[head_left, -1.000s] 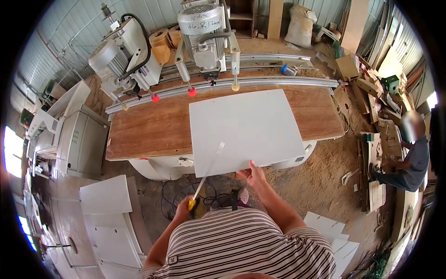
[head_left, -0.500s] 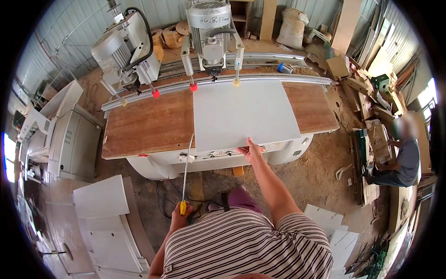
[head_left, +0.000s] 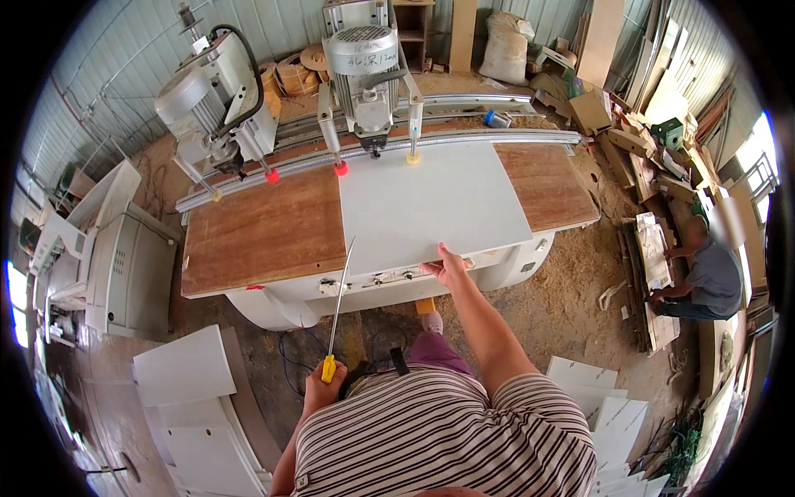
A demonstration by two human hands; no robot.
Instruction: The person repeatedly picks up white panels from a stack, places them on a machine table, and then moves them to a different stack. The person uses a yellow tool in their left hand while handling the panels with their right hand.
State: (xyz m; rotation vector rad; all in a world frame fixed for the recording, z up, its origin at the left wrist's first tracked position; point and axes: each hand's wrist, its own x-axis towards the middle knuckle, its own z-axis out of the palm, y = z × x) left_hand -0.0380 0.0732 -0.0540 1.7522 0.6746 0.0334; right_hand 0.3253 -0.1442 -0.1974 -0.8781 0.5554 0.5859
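A white rectangular panel lies flat on the brown wooden machine table, its far edge pushed under the grey drill head. My right hand rests on the panel's near edge, fingers on its rim. My left hand is down by my body, closed around the yellow handle of a long thin metal tool whose blade points up toward the table's front edge.
A second grey motor head stands at the table's back left. A grey cabinet is on the left. White cut panels are stacked at lower left and lower right. A person crouches among wood scraps at right.
The white panel has slid away from me and squared up under the drill head. My right hand followed its near edge. The long tool swung from tilted to nearly upright.
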